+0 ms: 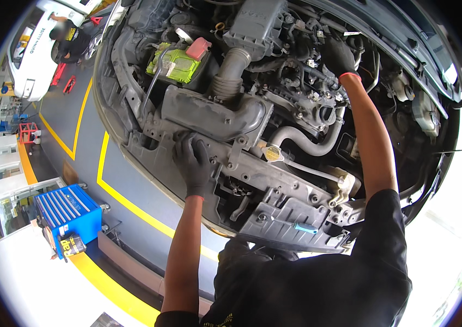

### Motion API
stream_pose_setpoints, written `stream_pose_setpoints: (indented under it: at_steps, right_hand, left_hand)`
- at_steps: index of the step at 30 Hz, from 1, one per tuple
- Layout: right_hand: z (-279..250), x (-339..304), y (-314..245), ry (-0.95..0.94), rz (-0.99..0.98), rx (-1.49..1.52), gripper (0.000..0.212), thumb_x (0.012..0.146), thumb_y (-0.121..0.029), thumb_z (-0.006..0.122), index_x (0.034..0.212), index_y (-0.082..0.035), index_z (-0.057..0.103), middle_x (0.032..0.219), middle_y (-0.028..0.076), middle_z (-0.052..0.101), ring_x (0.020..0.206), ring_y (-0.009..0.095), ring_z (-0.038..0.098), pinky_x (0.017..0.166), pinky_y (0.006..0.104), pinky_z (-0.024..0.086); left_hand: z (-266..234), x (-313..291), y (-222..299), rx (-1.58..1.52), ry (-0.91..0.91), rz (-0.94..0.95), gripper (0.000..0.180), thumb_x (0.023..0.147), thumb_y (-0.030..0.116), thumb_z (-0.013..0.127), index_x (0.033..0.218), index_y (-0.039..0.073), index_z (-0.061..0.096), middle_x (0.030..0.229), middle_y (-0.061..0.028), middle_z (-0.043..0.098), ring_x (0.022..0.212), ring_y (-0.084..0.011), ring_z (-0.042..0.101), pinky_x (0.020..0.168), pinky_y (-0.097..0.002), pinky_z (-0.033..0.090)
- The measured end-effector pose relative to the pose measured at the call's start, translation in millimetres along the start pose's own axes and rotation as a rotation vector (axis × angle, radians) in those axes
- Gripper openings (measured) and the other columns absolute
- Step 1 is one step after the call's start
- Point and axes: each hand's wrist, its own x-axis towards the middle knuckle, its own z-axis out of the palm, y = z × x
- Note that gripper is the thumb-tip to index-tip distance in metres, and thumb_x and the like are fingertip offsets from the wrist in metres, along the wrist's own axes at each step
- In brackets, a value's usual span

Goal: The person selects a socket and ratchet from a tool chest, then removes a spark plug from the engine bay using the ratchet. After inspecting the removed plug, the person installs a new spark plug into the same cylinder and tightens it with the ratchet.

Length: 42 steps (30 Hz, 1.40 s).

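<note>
My left hand (192, 163), in a dark glove with a red cuff, rests on the black front panel (160, 163) of a car's engine bay. Its fingers are curled together, and anything inside them is hidden. Farther in, my right hand (341, 59), gloved alike, reaches among the hoses and wiring at the back right of the engine (302, 101). Its fingers blend into the dark parts there. Between my arms lie the black air intake duct (214, 113), the radiator cap (273, 153) and a curved grey hose (312, 144).
A battery (174, 64) with a bright green cover sits at the left, beside the hood prop rod (154, 76). A blue-handled tool (305, 228) lies on the near black cover. On the left stand a blue tool cabinet (73, 212) and, farther off, another person (73, 41) beside a white vehicle (37, 49).
</note>
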Motion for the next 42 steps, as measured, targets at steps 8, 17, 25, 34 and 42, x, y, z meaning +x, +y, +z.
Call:
stream_pose_setpoints:
  at_steps: [8, 17, 25, 34, 42]
  right_hand:
    - [-16, -7, -28, -0.011, -0.034, -0.100, 0.048, 0.102, -0.050, 0.069, 0.119, -0.006, 0.079, 0.113, 0.027, 0.080, 0.104, 0.048, 0.078, 0.088, 0.0585, 0.062]
    - [-13, -5, -34, 0.106, -0.145, -0.038, 0.046, 0.101, -0.051, 0.067, 0.109, -0.008, 0.080, 0.108, 0.027, 0.081, 0.101, 0.048, 0.078, 0.086, 0.0599, 0.062]
    - [-29, -6, -47, -0.031, 0.023, -0.093, 0.035, 0.101, -0.036, 0.067, 0.107, -0.004, 0.080, 0.115, 0.027, 0.079, 0.107, 0.049, 0.077, 0.092, 0.0603, 0.061]
    - [-23, -1, -38, -0.023, -0.038, -0.092, 0.046, 0.105, -0.049, 0.067, 0.110, -0.005, 0.078, 0.104, 0.026, 0.080, 0.099, 0.049, 0.078, 0.085, 0.0600, 0.062]
    - [-8, -2, -13, -0.032, -0.109, -0.076, 0.031, 0.102, -0.030, 0.066, 0.116, -0.006, 0.077, 0.111, 0.029, 0.079, 0.105, 0.049, 0.077, 0.088, 0.0586, 0.062]
  left_hand:
    - [-5, -1, -1, 0.020, 0.022, -0.001, 0.031, 0.108, 0.025, 0.061, 0.128, 0.004, 0.071, 0.130, -0.0180, 0.070, 0.120, -0.0440, 0.064, 0.106, -0.0579, 0.048]
    - [-5, -2, -3, 0.034, 0.035, 0.013, 0.030, 0.108, 0.024, 0.062, 0.129, 0.004, 0.071, 0.131, -0.0184, 0.070, 0.120, -0.0446, 0.063, 0.105, -0.0586, 0.048]
    - [-7, -5, -4, 0.031, 0.028, -0.016, 0.030, 0.109, 0.024, 0.061, 0.129, 0.004, 0.071, 0.132, -0.0181, 0.070, 0.121, -0.0447, 0.063, 0.105, -0.0589, 0.048]
    - [-6, -6, -3, 0.032, 0.022, -0.014, 0.030, 0.109, 0.026, 0.060, 0.128, 0.005, 0.071, 0.134, -0.0176, 0.070, 0.122, -0.0443, 0.064, 0.106, -0.0585, 0.047]
    - [-4, -2, -2, 0.015, 0.004, 0.005, 0.029, 0.109, 0.023, 0.061, 0.128, 0.004, 0.071, 0.133, -0.0172, 0.070, 0.122, -0.0437, 0.064, 0.107, -0.0575, 0.047]
